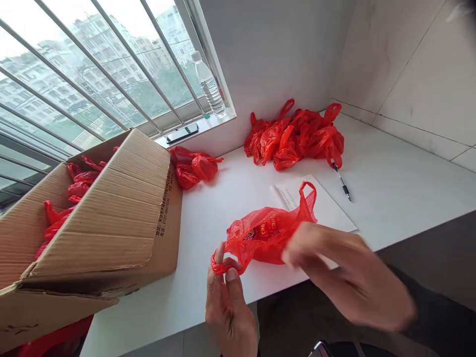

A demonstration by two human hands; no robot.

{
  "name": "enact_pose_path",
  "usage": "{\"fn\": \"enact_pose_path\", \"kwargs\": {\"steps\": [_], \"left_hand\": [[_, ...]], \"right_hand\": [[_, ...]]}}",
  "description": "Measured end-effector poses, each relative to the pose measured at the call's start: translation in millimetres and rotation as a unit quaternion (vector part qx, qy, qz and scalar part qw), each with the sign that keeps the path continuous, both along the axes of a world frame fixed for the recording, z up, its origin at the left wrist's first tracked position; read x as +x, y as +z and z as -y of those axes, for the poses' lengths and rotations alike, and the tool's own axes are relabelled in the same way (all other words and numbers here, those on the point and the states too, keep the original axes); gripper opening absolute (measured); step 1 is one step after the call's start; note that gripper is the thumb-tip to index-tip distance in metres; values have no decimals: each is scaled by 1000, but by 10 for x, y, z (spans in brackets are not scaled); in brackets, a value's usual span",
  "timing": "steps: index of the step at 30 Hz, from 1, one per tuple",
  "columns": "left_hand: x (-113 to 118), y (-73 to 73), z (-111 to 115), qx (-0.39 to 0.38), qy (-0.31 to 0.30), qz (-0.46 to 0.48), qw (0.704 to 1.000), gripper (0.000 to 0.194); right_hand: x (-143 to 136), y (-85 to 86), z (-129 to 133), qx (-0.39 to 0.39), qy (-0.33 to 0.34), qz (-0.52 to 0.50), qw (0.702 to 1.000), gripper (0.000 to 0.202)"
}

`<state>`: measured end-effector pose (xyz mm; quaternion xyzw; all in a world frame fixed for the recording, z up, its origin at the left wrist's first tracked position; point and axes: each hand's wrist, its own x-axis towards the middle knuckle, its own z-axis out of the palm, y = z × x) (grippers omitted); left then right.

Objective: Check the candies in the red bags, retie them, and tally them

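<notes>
A thin red plastic bag lies on the white table near its front edge, its mouth partly open on small red packets. One handle loops round the fingers of my left hand, which grips it at the bag's left end. My right hand, smeared by motion, is at the bag's right side, below the other handle, which stands up; whether its fingers hold the plastic cannot be made out. Behind the bag is a notebook with writing, partly covered by it.
A cardboard box with red bags inside stands at left. Two tied red bags sit beside it. A heap of red bags lies by the wall, near a pen. On the sill are a phone and a bottle.
</notes>
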<state>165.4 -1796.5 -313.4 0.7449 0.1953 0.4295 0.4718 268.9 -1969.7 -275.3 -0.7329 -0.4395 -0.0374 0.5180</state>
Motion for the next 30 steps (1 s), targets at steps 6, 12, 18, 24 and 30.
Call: {"fn": "enact_pose_path", "kwargs": {"steps": [6,12,18,24,30], "left_hand": [[-108,-187,61,-21,16,10,1000,9],[-41,-111,126,-17,17,-25,999,12],[56,-45,182,-11,12,-22,1000,14],[121,-20,244,-56,67,-8,996,23],[196,47,280,-116,114,-15,987,24]], "right_hand": [[466,-535,-449,-373,14,28,927,29],[437,-578,-382,-501,31,11,865,16],[391,-567,-432,-524,14,10,851,20],[356,-636,-446,-491,30,-27,870,17],[381,-669,-468,-492,-32,10,870,24]]}}
